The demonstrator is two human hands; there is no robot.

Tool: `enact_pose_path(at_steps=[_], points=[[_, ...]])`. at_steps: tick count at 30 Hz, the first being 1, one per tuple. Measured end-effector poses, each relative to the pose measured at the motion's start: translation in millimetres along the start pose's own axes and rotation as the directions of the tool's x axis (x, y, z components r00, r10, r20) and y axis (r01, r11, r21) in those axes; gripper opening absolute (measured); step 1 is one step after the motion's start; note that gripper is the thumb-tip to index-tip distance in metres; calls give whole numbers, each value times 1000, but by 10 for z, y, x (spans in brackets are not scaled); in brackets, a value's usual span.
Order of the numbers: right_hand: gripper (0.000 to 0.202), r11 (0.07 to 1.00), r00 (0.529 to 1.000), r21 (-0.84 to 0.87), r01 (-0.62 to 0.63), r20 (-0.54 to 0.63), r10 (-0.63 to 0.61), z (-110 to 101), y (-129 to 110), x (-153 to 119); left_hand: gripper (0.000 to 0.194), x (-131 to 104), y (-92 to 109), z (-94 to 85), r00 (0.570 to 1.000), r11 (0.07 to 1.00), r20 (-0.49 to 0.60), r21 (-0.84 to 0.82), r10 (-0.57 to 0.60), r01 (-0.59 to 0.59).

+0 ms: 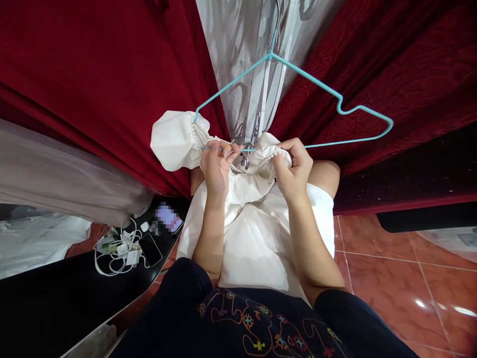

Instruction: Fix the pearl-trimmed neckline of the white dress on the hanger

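Observation:
A white dress with pearl-beaded edging and a puffed sleeve is spread over my lap. A light blue clothes hanger has its left end inside the sleeve's beaded opening; its right end is bare. My left hand is closed, fingers curled round the hanger's lower bar by the pearl trim. My right hand pinches the bunched, pearl-edged fabric on the other side, close to where the lower bar passes. Part of the bar is hidden behind that cloth and my fingers.
Red drapes hang on both sides of a sheer grey-white cloth. At left, a black bench carries tangled white cables, a dark phone and a lit phone. Reddish floor tiles lie at right.

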State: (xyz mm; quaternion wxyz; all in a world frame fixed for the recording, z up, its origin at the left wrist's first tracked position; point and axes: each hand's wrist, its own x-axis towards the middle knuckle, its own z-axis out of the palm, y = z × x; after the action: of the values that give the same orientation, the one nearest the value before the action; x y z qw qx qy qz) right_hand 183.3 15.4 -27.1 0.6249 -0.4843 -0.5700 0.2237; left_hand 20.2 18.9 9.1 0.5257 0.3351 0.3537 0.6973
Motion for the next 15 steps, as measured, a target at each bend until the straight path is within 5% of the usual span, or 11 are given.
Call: enact_pose_path(at_steps=[11, 15], points=[[6, 999, 999, 40, 19, 29, -20, -59, -31, 5, 45, -22, -16, 24, 1000, 1000, 1, -8, 15, -15], [19, 999, 999, -7, 54, -7, -54, -152, -62, -81, 44, -11, -38, 39, 998, 996, 1, -69, 56, -56]])
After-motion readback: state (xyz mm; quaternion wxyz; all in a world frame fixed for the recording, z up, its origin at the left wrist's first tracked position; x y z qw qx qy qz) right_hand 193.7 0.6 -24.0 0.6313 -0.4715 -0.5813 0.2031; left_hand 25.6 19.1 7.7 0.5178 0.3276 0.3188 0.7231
